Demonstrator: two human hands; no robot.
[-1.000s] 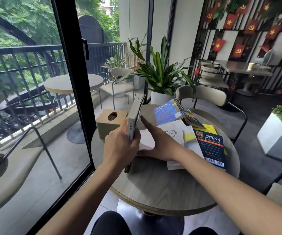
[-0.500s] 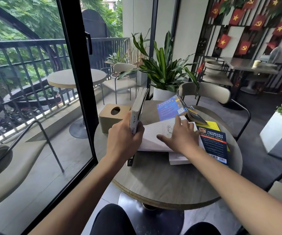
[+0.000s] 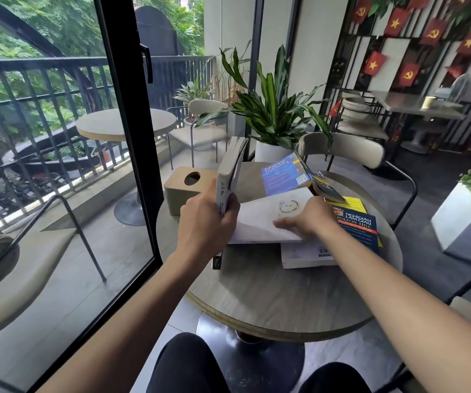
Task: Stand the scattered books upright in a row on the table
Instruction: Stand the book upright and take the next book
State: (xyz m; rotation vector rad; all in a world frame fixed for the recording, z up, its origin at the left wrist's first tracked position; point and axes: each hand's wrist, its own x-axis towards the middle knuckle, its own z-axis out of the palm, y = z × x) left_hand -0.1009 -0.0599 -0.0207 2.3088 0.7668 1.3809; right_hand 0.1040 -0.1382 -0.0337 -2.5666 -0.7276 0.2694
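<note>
My left hand [image 3: 204, 222] grips a pale-spined book [image 3: 230, 173] and holds it upright at the left side of the round table [image 3: 285, 302]. My right hand [image 3: 309, 218] clasps the right edge of a white book [image 3: 262, 219], whose right side is tilted up off the pile. Under it lies another white book [image 3: 305, 255]. To the right lie a dark blue book [image 3: 360, 226] on a yellow one [image 3: 351, 202]. Further back lie a bright blue book [image 3: 282, 177] and a dark book [image 3: 323, 187] leaning on it.
A wooden tissue box [image 3: 186, 188] stands at the table's left rear, just left of the upright book. A chair [image 3: 342, 148] and a potted plant [image 3: 274, 114] stand behind the table. A glass door frame [image 3: 132, 131] runs close on the left.
My right hand slid from the white book's middle to its right edge and lifted that side. My left hand kept the pale-spined book upright.
</note>
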